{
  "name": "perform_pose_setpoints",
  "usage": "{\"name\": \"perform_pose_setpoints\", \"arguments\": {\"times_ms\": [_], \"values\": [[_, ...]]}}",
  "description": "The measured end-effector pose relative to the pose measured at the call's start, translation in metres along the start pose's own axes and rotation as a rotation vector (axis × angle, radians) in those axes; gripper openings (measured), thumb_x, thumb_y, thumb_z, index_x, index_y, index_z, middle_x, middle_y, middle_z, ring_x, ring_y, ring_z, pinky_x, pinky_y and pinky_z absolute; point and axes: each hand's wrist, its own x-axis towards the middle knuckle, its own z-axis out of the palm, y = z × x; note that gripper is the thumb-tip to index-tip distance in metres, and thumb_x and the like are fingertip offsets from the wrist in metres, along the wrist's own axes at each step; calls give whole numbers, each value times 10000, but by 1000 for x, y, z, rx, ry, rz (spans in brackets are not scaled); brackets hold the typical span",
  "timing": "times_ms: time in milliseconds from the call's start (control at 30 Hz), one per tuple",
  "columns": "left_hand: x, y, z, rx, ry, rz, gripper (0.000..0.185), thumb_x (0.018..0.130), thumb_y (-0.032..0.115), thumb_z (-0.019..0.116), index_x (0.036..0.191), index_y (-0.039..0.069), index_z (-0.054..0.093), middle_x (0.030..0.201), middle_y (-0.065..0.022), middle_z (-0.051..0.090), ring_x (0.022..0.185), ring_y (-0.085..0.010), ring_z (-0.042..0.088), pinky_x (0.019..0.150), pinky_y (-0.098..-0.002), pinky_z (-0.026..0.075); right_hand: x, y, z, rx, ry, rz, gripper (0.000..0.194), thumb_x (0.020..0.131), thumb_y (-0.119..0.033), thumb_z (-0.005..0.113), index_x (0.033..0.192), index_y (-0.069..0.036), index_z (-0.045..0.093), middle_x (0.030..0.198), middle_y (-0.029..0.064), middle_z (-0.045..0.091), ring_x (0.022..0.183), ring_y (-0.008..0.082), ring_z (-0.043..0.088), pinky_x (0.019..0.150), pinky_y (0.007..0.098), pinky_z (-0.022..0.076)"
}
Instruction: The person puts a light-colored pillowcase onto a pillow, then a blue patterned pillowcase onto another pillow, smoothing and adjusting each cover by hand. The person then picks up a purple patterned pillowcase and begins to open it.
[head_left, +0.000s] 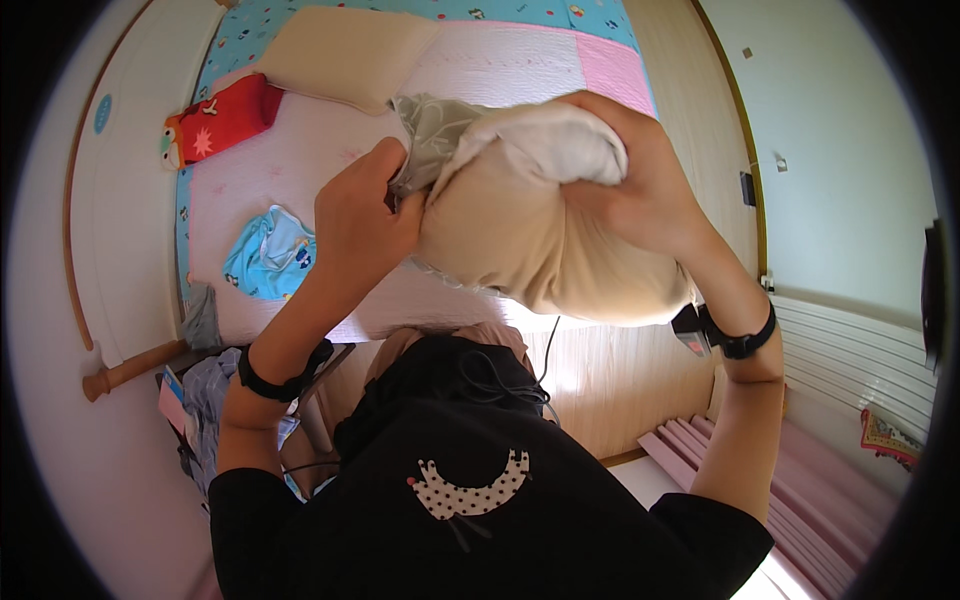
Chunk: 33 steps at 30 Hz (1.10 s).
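A beige pillow (495, 225), or a cushion with a similar cover, is held up over the near edge of the bed. A grey-green patterned cloth (442, 127) shows along its left side. My left hand (367, 206) pinches this cloth at the pillow's left end. My right hand (637, 169) grips the upper right part of the pillow by a folded-back whitish cloth layer (551, 139). Whether the cloth and the pillow are joined cannot be told. Some fingers of my right hand are hidden behind the fabric.
The bed has a pink quilted cover (255, 176). On it lie another beige pillow (349, 56), a red folded textile with a cartoon animal (229, 120) and a light-blue printed garment (270, 251). Clothes (214, 390) hang at lower left. A white radiator (840, 345) stands right.
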Motion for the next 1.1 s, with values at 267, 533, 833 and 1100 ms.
{"name": "perform_pose_setpoints", "arguments": {"times_ms": [267,533,833,1100], "values": [[-57,-114,78,209,-149,-336,414,786,29,641,1156,53,456,1061,-220,613,891,-407,630,685,-457,530,59,65,71,-122,-10,57,388,720,-11,692,1108,-19,692,993,194,733,902,331,715,806,382,557],[-94,-83,87,-703,-210,-1144,368,827,-28,545,1188,2,478,1199,-176,581,887,-329,661,730,-434,655,90,70,98,-154,16,20,407,724,-80,726,1126,-22,693,992,186,744,905,346,721,797,392,573],[-44,-114,49,-538,-87,-309,170,795,-114,500,895,0,575,913,-91,639,812,-214,685,766,-370,611,71,50,106,-510,-119,69,1027,651,-396,868,1518,-124,389,1114,212,710,1053,364,688,898,436,552],[-79,-95,66,38,-203,368,369,745,38,641,1112,4,645,1118,-147,665,1069,-344,614,942,-474,465,15,66,40,-460,-242,390,1134,611,-355,893,1552,-111,310,1105,229,712,994,397,705,875,446,563]]}}
